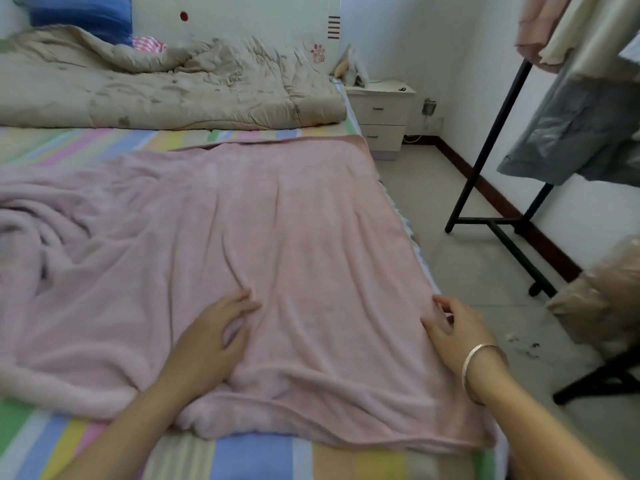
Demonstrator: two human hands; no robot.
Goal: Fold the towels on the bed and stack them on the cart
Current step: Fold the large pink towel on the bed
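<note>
A large pink towel (270, 220) lies spread over the striped bed sheet (259, 459), wrinkled and bunched at its left side. My left hand (211, 341) rests flat on the towel near its front edge, fingers straight and spread. At the towel's right edge, by the side of the bed, my right hand (453, 327) touches the cloth with relaxed fingers; a silver bangle sits on that wrist. No cart can be seen.
A beige quilt (166, 88) lies crumpled at the head of the bed with a blue pillow (83, 15). A white nightstand (381, 116) stands beyond the bed. To the right a black clothes rack (491, 133) holds hanging garments over tiled floor.
</note>
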